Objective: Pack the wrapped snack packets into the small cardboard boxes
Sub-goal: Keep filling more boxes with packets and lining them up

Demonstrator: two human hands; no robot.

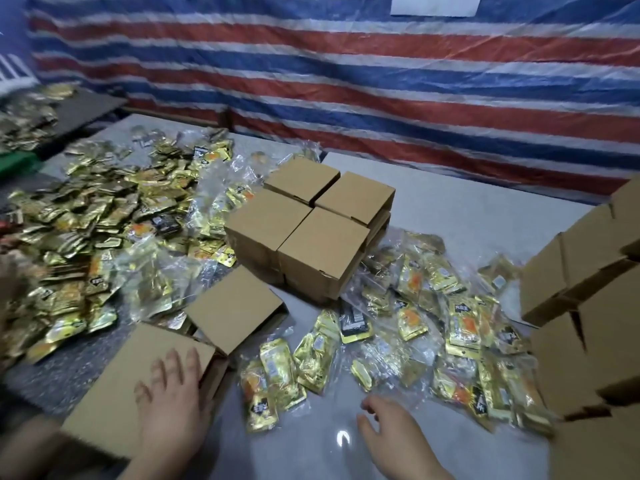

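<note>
My left hand (pixel 171 400) lies flat, fingers spread, on the lid of a small cardboard box (pixel 114 393) at the near left. Just beyond it a second box (pixel 235 311) rests tilted. My right hand (pixel 394 434) hovers over the grey table with curled fingers, holding nothing, just below a bundle of gold snack packets in clear wrap (pixel 273 379). More wrapped gold packets (pixel 450 327) spread to the right. A block of closed boxes (pixel 304 223) stands stacked in the middle.
A big heap of loose gold packets (pixel 90 230) covers the left of the table. Several stacked cardboard boxes (pixel 588 306) rise at the right edge. A red, white and blue striped tarp (pixel 346 81) hangs behind the table.
</note>
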